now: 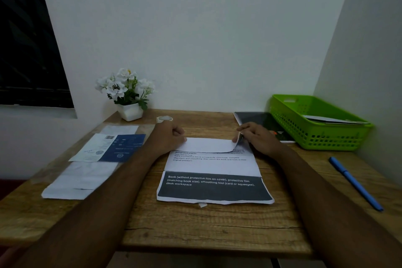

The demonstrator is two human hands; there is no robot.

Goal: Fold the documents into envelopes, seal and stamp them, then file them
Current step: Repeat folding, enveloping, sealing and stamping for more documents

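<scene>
The document (210,166) lies flat at the centre of the desk (217,230), with its dark printed band along the near edge. Its far edge is folded over toward the near side, forming a white flap.

Left hand (167,137): positioned at the far-left corner of the flap. Fingers are curled and the thumb meets the paper edge. It appears to grip the corner, though the contact is partly hidden.

Right hand (258,139): pinches the far-right corner of the flap between thumb and fingers. This corner is lifted and curled off the sheet.

Left of the document: a blue-and-white printed envelope (111,148) overlaps a stack of white envelopes (80,178).

Far right: a green basket (315,135) holds flat papers (335,120), and a dark book (258,120) lies just beside it.

Near right: a blue pen (354,183).

Far left: a white flower pot (130,112), with a small tape roll (164,118) near it.
</scene>
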